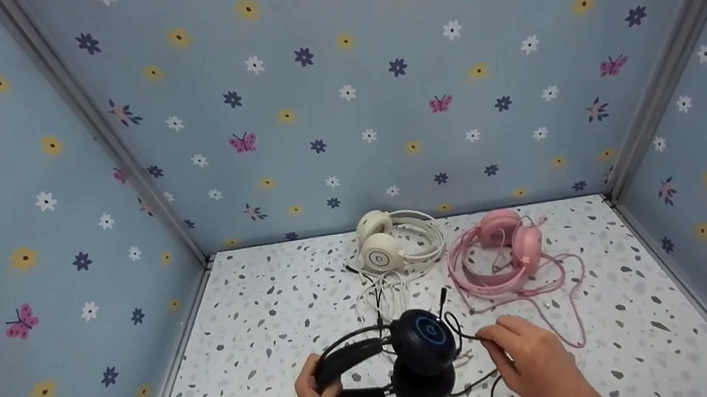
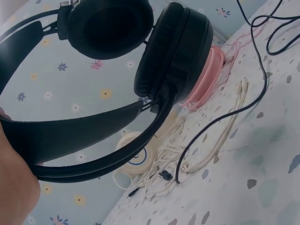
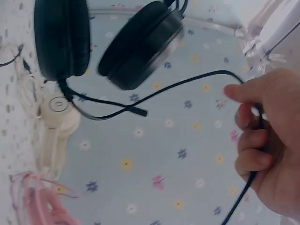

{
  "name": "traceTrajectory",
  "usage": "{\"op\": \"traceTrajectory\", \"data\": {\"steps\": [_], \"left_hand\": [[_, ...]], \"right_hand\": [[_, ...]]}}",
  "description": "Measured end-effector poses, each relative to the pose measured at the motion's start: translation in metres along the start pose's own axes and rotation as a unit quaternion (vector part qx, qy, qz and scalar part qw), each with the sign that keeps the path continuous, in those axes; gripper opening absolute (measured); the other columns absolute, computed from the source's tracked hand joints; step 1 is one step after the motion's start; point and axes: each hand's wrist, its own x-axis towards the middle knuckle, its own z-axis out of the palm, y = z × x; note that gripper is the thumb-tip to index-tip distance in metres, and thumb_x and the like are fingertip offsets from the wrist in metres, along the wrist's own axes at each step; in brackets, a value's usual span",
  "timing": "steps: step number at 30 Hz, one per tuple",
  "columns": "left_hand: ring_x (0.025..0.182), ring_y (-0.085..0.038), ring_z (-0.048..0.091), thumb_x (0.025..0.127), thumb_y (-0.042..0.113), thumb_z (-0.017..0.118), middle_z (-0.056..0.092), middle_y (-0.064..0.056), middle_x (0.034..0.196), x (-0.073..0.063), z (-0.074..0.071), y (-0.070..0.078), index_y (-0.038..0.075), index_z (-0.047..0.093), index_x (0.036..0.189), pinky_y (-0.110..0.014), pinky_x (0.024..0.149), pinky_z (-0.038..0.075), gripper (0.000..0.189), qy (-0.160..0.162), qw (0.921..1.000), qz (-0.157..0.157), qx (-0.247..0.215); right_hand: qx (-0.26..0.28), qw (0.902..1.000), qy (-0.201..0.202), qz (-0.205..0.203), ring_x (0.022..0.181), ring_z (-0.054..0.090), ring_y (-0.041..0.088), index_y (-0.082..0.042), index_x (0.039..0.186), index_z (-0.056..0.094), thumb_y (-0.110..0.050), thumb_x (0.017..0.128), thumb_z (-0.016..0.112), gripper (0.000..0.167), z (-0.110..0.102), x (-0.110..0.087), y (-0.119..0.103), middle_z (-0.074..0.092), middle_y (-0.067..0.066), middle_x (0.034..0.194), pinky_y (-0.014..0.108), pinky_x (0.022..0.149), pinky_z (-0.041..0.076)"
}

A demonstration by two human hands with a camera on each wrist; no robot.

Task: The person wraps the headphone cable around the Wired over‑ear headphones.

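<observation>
Black over-ear headphones (image 1: pixel 424 343) with a blue ring logo are held above the table. My left hand (image 1: pixel 319 395) grips them by the headband (image 2: pixel 70 140), and the ear cups point to the right. My right hand (image 1: pixel 531 358) holds the black headphone cable (image 3: pixel 187 80) with its fingers curled round it, just right of the cups. A thin microphone stalk (image 1: pixel 443 298) sticks up beside the upper cup. In the right wrist view the cable runs from a cup to the hand and on below it.
White headphones (image 1: pixel 383 253) with a bundled white cable lie at the back of the speckled table (image 1: pixel 260 315). Pink headphones (image 1: pixel 526 249) with a loose pink cable lie to their right. Flower-patterned walls (image 1: pixel 381 89) enclose the back and both sides.
</observation>
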Motion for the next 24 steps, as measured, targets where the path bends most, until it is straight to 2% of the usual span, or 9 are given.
{"op": "traceTrajectory", "data": {"steps": [4,5,10,12,14,16,20,22,24], "left_hand": [[0.046,-0.016,0.037,0.057,-0.017,0.04,0.04,-0.001,0.06,0.003,0.0,-0.003,0.0,0.051,0.079,-0.031,0.038,0.033,0.031,0.005,0.9992,0.033,-0.023],[0.046,-0.016,0.037,0.057,-0.017,0.04,0.04,-0.002,0.06,0.004,0.0,-0.003,0.0,0.051,0.079,-0.031,0.038,0.033,0.031,0.005,0.9986,0.043,-0.028],[0.047,-0.017,0.036,0.058,-0.021,0.04,0.04,-0.006,0.06,0.007,0.003,-0.005,-0.004,0.051,0.08,-0.031,0.039,0.032,0.03,0.004,0.9948,0.092,-0.043],[0.05,-0.017,0.037,0.059,-0.023,0.04,0.042,-0.006,0.062,0.005,0.004,-0.004,-0.004,0.053,0.08,-0.031,0.043,0.034,0.031,0.002,0.9945,0.099,-0.036],[0.054,-0.018,0.038,0.06,-0.024,0.041,0.045,-0.006,0.064,0.004,0.004,-0.002,-0.004,0.054,0.081,-0.032,0.048,0.035,0.032,-0.007,0.9937,0.108,-0.031],[0.057,-0.019,0.039,0.061,-0.024,0.042,0.047,-0.007,0.066,0.005,0.004,0.0,-0.004,0.055,0.081,-0.033,0.052,0.036,0.031,-0.024,0.9926,0.115,-0.031],[0.059,-0.019,0.042,0.061,-0.021,0.043,0.051,-0.009,0.068,0.012,0.002,0.004,-0.006,0.054,0.081,-0.033,0.056,0.039,0.028,-0.074,0.9875,0.127,-0.057],[0.059,-0.021,0.044,0.062,-0.018,0.045,0.052,-0.011,0.069,0.015,0.0,0.005,-0.007,0.053,0.082,-0.034,0.057,0.04,0.024,-0.098,0.9845,0.121,-0.08],[0.056,-0.022,0.044,0.061,-0.014,0.048,0.052,-0.01,0.067,0.016,-0.002,0.007,-0.008,0.053,0.082,-0.034,0.054,0.039,0.022,-0.117,0.981,0.11,-0.109]], "right_hand": [[-0.029,0.9992,0.01,-0.026,0.059,0.058,0.004,-0.017,0.093,0.071,-0.01,0.079,0.08,0.018,-0.004,0.012,-0.001,0.061,-0.011,0.074,0.022,0.052,0.046],[-0.04,0.9988,0.016,-0.025,0.054,0.055,0.002,-0.018,0.091,0.071,-0.007,0.074,0.082,0.023,-0.004,0.014,-0.001,0.06,-0.012,0.069,0.022,0.048,0.044],[-0.03,0.9979,-0.027,0.051,0.05,0.041,-0.003,-0.017,0.084,0.062,-0.007,0.084,0.075,0.016,-0.002,0.021,-0.01,0.045,-0.018,0.061,0.021,0.046,0.038],[-0.005,0.997,-0.043,0.064,0.055,0.047,-0.001,-0.015,0.088,0.063,-0.003,0.085,0.071,0.016,0.002,0.019,-0.014,0.05,-0.016,0.067,0.023,0.05,0.043],[0.013,0.9978,-0.05,0.042,0.061,0.056,0.003,-0.014,0.093,0.066,0.001,0.084,0.071,0.018,0.005,0.019,-0.018,0.06,-0.011,0.074,0.025,0.054,0.048],[0.006,0.9988,-0.049,-0.009,0.06,0.058,0.006,-0.014,0.099,0.07,-0.001,0.083,0.074,0.021,0.004,0.024,-0.018,0.063,-0.007,0.077,0.024,0.053,0.048],[0.002,0.9938,-0.048,-0.101,0.053,0.057,0.006,-0.013,0.102,0.074,-0.009,0.082,0.076,0.02,-0.005,0.054,-0.006,0.069,-0.002,0.076,0.02,0.048,0.046],[0.001,0.9935,-0.049,-0.103,0.053,0.057,0.006,-0.012,0.1,0.075,-0.013,0.084,0.075,0.016,-0.01,0.074,0.007,0.07,0.001,0.077,0.02,0.05,0.046],[0.0,0.9966,-0.042,-0.07,0.05,0.055,0.007,-0.009,0.097,0.075,-0.014,0.085,0.075,0.013,-0.011,0.09,0.027,0.071,0.004,0.078,0.023,0.055,0.047]]}}
